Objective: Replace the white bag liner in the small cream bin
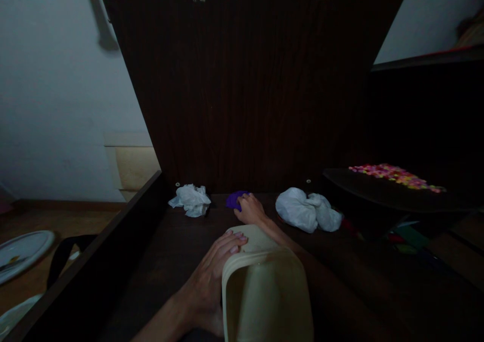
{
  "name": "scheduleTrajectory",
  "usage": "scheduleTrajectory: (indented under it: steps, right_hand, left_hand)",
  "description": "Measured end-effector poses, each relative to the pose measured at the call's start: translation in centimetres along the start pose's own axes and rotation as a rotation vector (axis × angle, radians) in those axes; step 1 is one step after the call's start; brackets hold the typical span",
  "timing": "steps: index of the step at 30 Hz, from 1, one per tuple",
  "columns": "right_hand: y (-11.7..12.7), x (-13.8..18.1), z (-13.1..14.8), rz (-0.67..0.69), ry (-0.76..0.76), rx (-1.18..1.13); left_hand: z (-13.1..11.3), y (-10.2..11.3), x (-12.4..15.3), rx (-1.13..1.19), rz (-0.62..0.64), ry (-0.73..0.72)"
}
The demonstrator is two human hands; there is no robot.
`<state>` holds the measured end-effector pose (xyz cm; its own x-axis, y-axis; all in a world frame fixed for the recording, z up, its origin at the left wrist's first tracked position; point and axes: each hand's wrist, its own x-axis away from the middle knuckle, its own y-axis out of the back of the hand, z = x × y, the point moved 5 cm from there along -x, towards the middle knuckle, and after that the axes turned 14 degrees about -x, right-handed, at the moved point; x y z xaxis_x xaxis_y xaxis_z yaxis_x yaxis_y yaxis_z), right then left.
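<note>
— Fingers (231, 245) of the left hand (209, 281): how do they lie?

— Spread and curled over the rim of the cream plastic container (264, 291), gripping its near-left edge. That container sits at six o'clock in the head view, tipped so its open mouth faces the camera.

— And the right hand (250, 210)?

— It reaches past the container toward twelve o'clock. Its fingers rest on a small purple thing (235, 198), bent down onto it; whether they actually grip it, I cannot tell.

— What carries all this?

— A dark wooden surface (170, 251) inside a dark-panelled frame, with a tall dark board (245, 79) rising behind it.

— Anything beside the hands?

— A crumpled white bag (191, 200) at eleven o'clock from the right hand, just beside the purple thing. A larger white bundle (306, 211) lies at three o'clock from that hand, near but apart. Farther right, a dark tray (378, 193) holds bright pink and yellow pieces (393, 174). At far left, on the floor, a white plate (22, 251).
</note>
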<state>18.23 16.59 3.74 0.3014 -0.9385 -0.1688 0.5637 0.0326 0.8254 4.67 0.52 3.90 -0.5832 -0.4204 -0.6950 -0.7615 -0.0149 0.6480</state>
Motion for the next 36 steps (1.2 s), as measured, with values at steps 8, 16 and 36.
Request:
scheduleTrajectory:
  steps: [8, 16, 36]
  right_hand:
    - [3.0, -1.2, -1.8, -0.189, -0.125, -0.389]
    - [6.8, -2.4, -2.4, -0.346, -0.193, -1.069]
    - [16.7, 11.0, 8.9, 0.242, 0.235, -1.209]
  left_hand:
    - [0.1, 0.4, -0.5, -0.016, -0.041, 0.035]
    - [0.7, 0.3, -0.1, -0.041, -0.074, 0.067]
    - [3.9, 1.4, -1.8, -0.344, -0.111, 0.179]
